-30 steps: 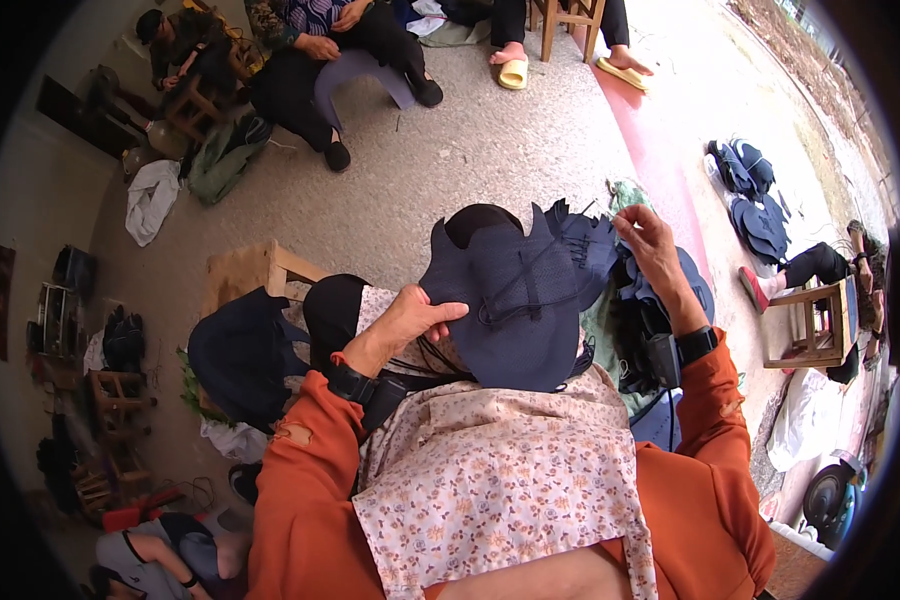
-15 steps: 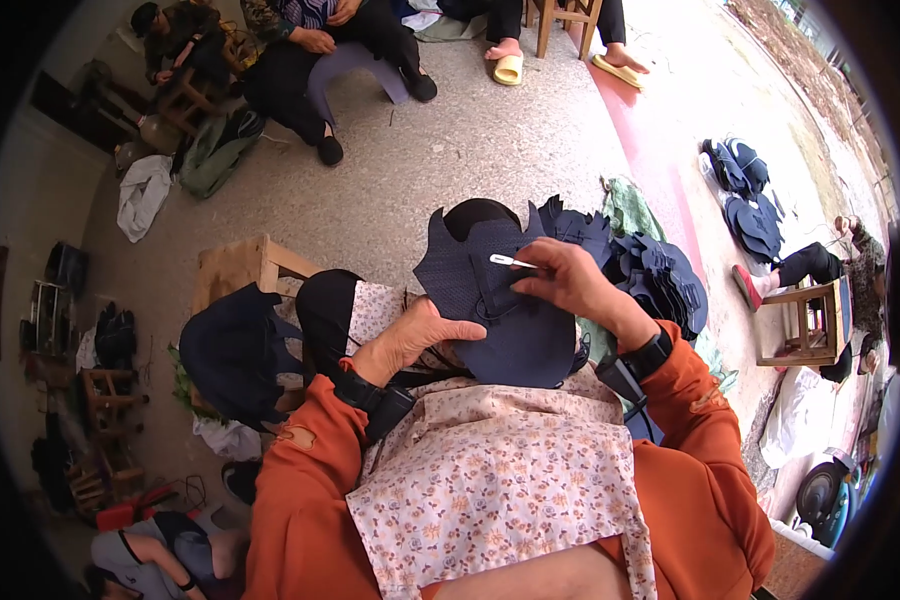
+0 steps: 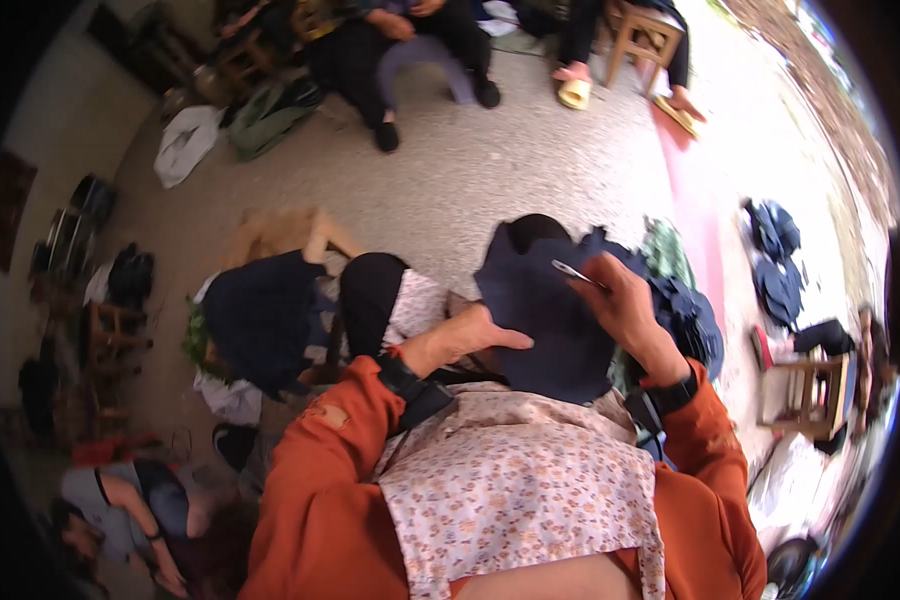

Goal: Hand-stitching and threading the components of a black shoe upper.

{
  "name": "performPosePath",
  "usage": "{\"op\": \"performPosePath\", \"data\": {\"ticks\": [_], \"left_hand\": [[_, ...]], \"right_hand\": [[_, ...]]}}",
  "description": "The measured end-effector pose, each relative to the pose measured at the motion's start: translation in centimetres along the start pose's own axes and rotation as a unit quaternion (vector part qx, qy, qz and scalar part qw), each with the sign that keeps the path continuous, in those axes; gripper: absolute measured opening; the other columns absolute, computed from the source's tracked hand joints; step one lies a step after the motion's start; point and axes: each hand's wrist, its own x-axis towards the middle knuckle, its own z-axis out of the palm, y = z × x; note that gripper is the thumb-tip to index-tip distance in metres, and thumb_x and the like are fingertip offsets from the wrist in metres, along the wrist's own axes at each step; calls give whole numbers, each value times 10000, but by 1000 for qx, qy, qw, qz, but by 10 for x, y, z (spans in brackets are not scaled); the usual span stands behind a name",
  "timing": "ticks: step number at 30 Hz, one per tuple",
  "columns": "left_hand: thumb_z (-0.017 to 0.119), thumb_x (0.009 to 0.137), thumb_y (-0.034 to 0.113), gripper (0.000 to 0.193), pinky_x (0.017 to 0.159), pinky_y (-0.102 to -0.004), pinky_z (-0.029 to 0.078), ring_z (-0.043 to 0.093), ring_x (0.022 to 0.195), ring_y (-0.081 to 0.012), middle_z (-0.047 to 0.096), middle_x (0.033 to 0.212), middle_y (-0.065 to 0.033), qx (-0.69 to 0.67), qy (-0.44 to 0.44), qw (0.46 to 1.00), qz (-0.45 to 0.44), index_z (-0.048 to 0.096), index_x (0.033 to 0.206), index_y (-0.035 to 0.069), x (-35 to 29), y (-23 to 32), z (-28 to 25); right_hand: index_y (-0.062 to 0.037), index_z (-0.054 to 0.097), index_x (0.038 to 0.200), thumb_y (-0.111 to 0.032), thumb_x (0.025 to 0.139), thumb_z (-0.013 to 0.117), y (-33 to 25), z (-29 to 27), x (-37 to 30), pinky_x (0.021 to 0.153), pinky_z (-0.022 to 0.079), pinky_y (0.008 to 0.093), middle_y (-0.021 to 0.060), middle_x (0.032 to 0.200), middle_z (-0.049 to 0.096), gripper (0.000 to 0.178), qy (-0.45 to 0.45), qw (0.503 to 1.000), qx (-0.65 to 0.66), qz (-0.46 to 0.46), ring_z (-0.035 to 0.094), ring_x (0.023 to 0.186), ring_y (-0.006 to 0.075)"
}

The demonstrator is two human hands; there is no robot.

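Across my lap lies a dark navy fabric piece with a scalloped far edge. My left hand grips its left edge, thumb flat on top and fingers hidden beneath. Above the right part of the fabric is my right hand, closed around a small, slim white tool. The tool's end, which has a slot in it, points up and left; its other end is hidden in the fingers. Beneath the fabric shows a floral apron.
Navy pieces are heaped beside my right knee. More navy fabric hangs over a wooden stool at my left. Farther right, navy bundles lie on the floor near another stool. Several people sit around, some across the floor.
The view has shifted, so the surroundings appear farther right and lower. The cord and strip seen on the fabric before are no longer distinguishable. Both hands keep their holds.
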Motion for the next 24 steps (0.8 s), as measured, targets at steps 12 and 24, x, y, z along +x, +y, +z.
{"op": "performPosePath", "data": {"ticks": [12,24], "left_hand": [[876,669,421,599,639,-379,551,671,755,-245,685,900,-148,16,46,998,-41,669,935,-74,0,-54,-24],[788,790,379,365,554,-305,533,675,636,-193,707,750,-81,16,5,999,47,710,856,29,-18,-38,-29]], "right_hand": [[20,505,1242,-120,966,533,10,41,-30,859,484,407,210,1111,609,310,-127,984,-109,-57,613,995,370],[-40,442,1260,-185,999,446,33,41,-1,652,430,326,134,856,572,299,-220,970,-19,-99,519,714,200]]}}
